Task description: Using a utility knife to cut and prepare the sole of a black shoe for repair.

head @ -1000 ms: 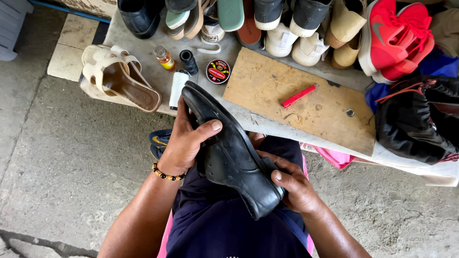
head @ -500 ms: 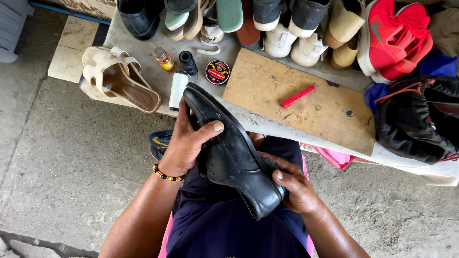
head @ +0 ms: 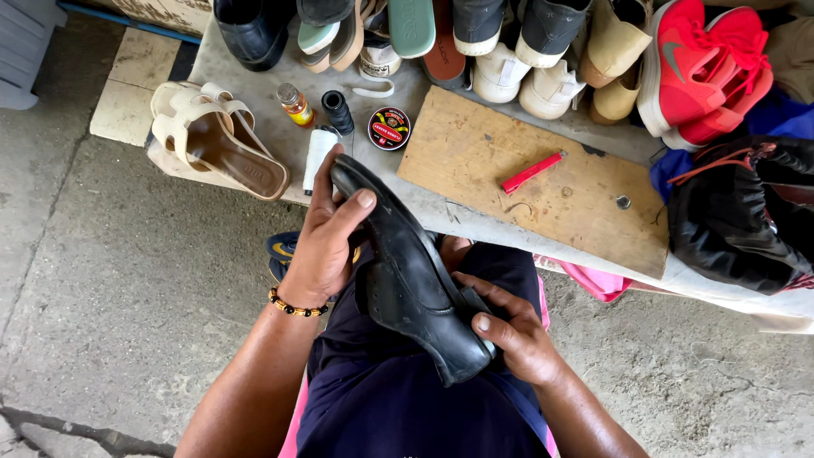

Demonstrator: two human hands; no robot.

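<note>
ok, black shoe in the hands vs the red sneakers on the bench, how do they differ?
The black shoe is smooth, dark and scuffed; the red sneakers are bright with laces. The black shoe is held over the lap, tilted, between the left hand at one end and the right hand at the other; the red sneakers rest untouched on the bench. The black shoe is single; the red sneakers are a pair. Both are closed footwear.

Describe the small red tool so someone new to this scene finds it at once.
Start at the bare wooden board on the grey bench. Near its middle lies the slim red plastic tool, slanted. It is the board's only red thing, well apart from the red sneakers.
</note>
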